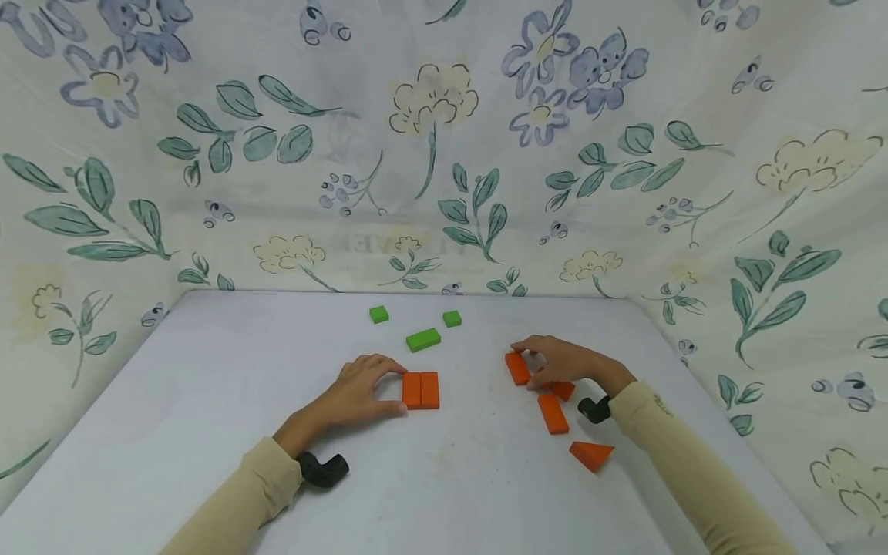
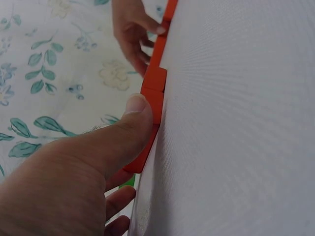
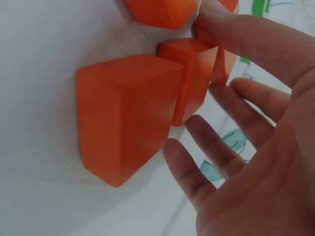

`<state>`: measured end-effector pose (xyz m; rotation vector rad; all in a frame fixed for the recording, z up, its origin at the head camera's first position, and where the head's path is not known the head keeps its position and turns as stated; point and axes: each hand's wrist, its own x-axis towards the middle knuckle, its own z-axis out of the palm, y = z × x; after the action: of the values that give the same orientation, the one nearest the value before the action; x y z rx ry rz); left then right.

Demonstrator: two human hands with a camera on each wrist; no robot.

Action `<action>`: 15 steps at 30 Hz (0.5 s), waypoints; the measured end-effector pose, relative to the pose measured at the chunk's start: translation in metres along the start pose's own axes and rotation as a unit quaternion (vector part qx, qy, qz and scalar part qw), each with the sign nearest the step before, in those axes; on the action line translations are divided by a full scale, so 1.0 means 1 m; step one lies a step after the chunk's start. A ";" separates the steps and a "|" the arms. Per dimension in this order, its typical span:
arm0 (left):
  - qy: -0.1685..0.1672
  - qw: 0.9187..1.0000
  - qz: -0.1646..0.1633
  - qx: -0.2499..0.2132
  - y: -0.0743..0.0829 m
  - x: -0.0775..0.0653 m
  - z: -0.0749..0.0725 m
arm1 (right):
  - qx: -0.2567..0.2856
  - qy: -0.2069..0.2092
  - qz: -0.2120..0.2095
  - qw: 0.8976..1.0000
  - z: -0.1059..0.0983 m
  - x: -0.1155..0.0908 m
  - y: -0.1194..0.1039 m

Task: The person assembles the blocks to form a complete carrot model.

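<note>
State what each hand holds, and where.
Left hand: left block of the orange pair, by its near and far ends. Right hand: another orange block, likewise.

**Soft, even light; some blur in the close views**

Diffuse, fairly bright light covers the bench [image 1: 479, 486]; a faint shadow lies beside the sleeve [image 1: 687, 455] behind the right hand [image 1: 565, 362]; the head view is reasonably crisp around the left hand [image 1: 357, 397]; in the left wrist view the cloth [image 2: 69, 64] beyond that hand looks slightly soft; the right wrist view is greyer, with soft shading on the bench across from the right hand, and cloth behind it blurred.
</note>
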<state>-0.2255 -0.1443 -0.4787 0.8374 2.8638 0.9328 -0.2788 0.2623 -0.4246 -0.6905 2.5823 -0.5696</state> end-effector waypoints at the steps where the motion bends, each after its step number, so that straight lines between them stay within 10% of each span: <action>1: 0.000 1.000 0.000 0.000 0.000 0.000 0.000 | 0.000 0.000 -0.001 1.000 0.000 0.000 0.000; 15: 0.001 1.000 0.007 -0.002 -0.002 -0.001 -0.001 | 0.022 0.016 0.012 1.000 0.001 0.004 -0.004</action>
<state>-0.2254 -0.1464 -0.4789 0.8566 2.8616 0.9407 -0.2801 0.2567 -0.4252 -0.6403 2.5964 -0.6330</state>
